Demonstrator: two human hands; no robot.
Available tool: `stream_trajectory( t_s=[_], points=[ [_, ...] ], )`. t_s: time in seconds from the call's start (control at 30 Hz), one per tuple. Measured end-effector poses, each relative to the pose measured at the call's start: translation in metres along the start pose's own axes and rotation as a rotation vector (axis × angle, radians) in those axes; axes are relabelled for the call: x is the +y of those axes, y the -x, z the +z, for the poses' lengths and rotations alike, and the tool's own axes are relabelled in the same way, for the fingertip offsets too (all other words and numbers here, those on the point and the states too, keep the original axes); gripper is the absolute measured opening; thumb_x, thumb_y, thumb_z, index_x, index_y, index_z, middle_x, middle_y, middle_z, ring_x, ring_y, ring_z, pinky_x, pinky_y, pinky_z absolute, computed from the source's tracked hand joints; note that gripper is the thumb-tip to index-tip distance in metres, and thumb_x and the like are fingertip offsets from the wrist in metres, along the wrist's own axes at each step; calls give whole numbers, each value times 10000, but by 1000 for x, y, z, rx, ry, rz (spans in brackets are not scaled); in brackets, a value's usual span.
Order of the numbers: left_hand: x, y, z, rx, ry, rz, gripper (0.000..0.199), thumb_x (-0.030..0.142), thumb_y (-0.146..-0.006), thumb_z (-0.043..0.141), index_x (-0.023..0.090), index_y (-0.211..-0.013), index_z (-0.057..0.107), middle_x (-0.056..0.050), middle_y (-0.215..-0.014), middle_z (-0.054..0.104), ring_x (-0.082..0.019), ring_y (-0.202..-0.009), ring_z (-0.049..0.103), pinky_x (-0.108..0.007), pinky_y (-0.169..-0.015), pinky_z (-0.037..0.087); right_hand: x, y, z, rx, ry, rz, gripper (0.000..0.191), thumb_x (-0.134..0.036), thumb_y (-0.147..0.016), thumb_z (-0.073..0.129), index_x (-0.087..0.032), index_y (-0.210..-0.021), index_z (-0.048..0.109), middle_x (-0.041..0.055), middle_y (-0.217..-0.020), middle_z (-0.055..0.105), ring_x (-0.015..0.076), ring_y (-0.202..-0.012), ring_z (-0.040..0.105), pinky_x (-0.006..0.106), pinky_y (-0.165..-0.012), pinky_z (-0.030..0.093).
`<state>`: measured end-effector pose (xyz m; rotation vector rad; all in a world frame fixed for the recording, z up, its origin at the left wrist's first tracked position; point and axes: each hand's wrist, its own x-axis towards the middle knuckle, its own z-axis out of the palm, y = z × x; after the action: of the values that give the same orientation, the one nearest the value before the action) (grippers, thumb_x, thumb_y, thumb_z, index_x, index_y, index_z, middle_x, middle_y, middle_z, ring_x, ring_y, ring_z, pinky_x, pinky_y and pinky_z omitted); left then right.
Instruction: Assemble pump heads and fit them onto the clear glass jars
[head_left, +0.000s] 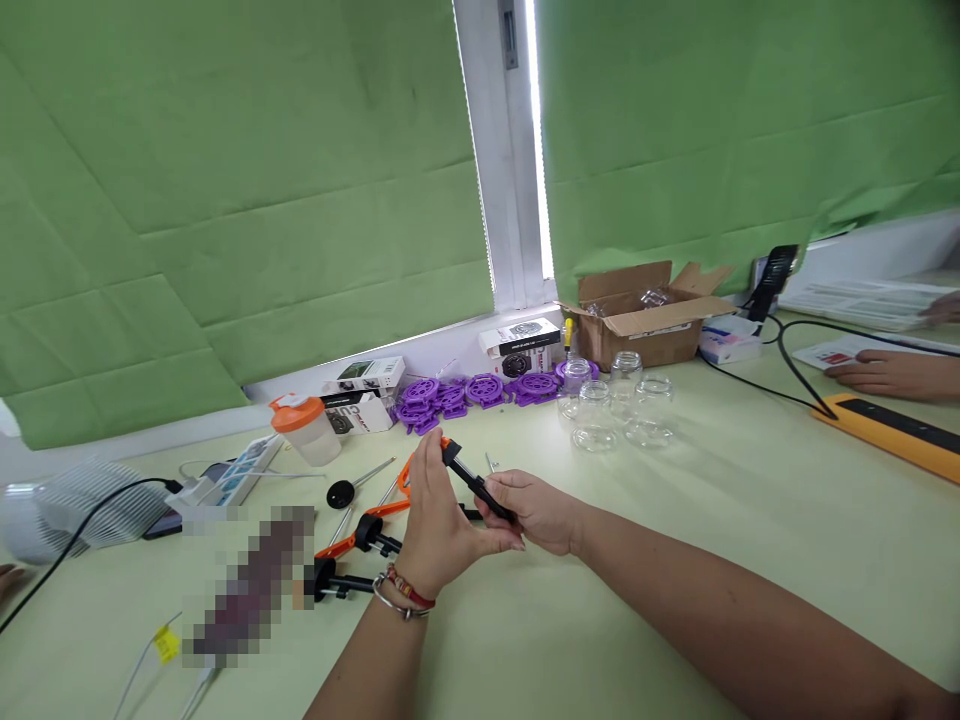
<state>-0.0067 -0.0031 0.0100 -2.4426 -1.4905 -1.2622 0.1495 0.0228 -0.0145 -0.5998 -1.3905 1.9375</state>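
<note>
My right hand (pixel 536 508) is closed round the black lower end of a slim tool (pixel 472 480), which has a metal shaft and an orange-and-black upper end. It is held tilted above the table. My left hand (pixel 435 520) is stretched out beside it, fingers straight up and thumb pointing right. Its fingertips lie close to the orange end; whether they touch it I cannot tell. Below and left of my left hand lie similar black parts (pixel 367 533) with orange handles (pixel 390 507). A black disc on a metal rod (pixel 341 494) rests further back.
Purple wheel-like pieces (pixel 486 390) and printed boxes (pixel 525 345) line the wall. Several glass jars (pixel 595 415) stand before an open carton (pixel 660 330). An orange-lidded cup (pixel 307 430) and power strip (pixel 251 470) are left. Another person's hand (pixel 870 372) rests near an orange bar (pixel 900 435).
</note>
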Motion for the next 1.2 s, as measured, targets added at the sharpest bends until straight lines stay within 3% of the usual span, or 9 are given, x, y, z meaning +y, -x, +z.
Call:
stream_trajectory(
  t_s=[0.2,0.47,0.73,1.07,1.2],
  points=[
    [5,1,6,13,-40,-27,1325,490,-418,821,148,-1438,48,-227,-1390,240,-402,-1291,263,-589,-1015,279,0,1,0,-7,-64,2,483,-601,-733,599,-121,-710,549,15,-689,541,62,-498,382,226,-453,232],
    [5,4,13,59,-64,-24,1330,489,-405,825,122,-1436,69,-242,-1385,256,-415,-1287,265,-597,-1003,292,-2,0,1,1,-173,80,466,-570,-674,676,-119,-677,557,22,-686,544,89,-556,441,224,-479,247],
    [9,2,10,147,-40,51,1107,387,-456,813,170,-1371,229,-166,-1239,436,-340,-1117,456,-537,-931,384,-5,0,2,8,-216,73,445,-529,-633,728,-117,-609,562,34,-680,568,112,-620,481,238,-569,315],
    [11,1,9,191,-105,65,1007,432,-432,801,175,-1278,321,-140,-1148,490,-317,-1012,507,-497,-859,428,1,-3,-2,-13,-226,89,343,-431,-697,686,-115,-626,572,51,-698,593,117,-620,500,251,-584,325],
    [10,0,9,199,-95,-7,1008,401,-420,798,192,-1283,321,-115,-1105,501,-316,-980,514,-503,-835,435,-3,-3,1,66,-129,76,360,-470,-753,607,-119,-671,593,31,-653,563,99,-541,456,249,-523,304]
  ],
)
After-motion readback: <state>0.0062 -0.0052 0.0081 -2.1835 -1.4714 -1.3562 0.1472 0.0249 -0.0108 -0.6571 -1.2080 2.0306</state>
